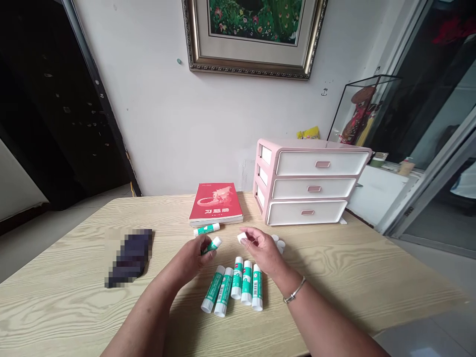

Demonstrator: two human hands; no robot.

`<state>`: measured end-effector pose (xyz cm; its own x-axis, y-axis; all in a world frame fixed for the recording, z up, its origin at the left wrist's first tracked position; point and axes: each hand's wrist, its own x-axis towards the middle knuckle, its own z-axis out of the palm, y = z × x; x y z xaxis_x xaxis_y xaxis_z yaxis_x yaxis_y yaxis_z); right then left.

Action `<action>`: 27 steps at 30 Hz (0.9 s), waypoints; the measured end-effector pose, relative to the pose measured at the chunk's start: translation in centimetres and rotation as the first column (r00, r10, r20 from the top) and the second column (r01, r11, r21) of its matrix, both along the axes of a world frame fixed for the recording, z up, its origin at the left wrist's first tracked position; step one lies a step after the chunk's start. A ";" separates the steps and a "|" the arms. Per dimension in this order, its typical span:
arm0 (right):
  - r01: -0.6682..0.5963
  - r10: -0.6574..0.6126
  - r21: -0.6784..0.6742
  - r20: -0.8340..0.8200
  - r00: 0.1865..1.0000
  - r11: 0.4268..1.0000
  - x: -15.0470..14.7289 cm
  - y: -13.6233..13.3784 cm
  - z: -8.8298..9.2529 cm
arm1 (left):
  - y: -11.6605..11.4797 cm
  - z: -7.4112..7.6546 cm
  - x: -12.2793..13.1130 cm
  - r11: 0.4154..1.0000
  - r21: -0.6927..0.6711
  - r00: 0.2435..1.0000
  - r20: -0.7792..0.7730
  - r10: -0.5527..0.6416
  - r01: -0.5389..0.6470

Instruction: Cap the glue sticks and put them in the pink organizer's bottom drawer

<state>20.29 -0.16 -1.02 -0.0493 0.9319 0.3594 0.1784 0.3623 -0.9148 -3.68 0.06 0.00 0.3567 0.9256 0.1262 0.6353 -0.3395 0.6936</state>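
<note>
My left hand (pixel 192 256) is shut on a green-and-white glue stick (pixel 212 245), whose tip points up and to the right. My right hand (pixel 259 248) pinches a small white cap (pixel 242 237) between its fingertips, a short gap from the stick. Several glue sticks (pixel 237 278) lie side by side on the wooden table (pixel 67 307) below my hands. Another glue stick (pixel 206 229) lies crosswise by the red book. Loose white caps (pixel 278 244) stand just beyond my right hand, partly hidden by it.
A red book (pixel 215 204) lies at the table's far edge, next to a pink-and-white drawer unit (pixel 310 183). A pixelated dark object (pixel 130 258) lies at the left. A silver bangle (pixel 294 290) circles my right wrist.
</note>
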 end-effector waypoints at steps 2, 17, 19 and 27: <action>-0.051 0.045 -0.048 -0.108 0.993 0.998 -0.4 0.1 -0.5 | -0.3 -0.1 0.8 0.998 -0.019 0.993 0.103 -0.061 0.063; -0.047 0.048 0.064 -0.018 0.999 0.997 -1.4 -1.0 -0.3 | -1.8 1.6 3.4 0.994 -0.059 0.988 0.129 -0.085 0.093; -0.067 0.068 0.074 -0.011 0.998 0.995 -1.5 -1.1 -0.3 | -1.9 1.7 3.5 0.992 -0.077 0.986 0.138 -0.089 0.101; -0.059 0.045 0.087 0.157 0.987 0.994 -2.1 -1.8 -0.5 | -2.2 1.8 3.9 0.984 -0.150 0.972 0.230 -0.057 0.093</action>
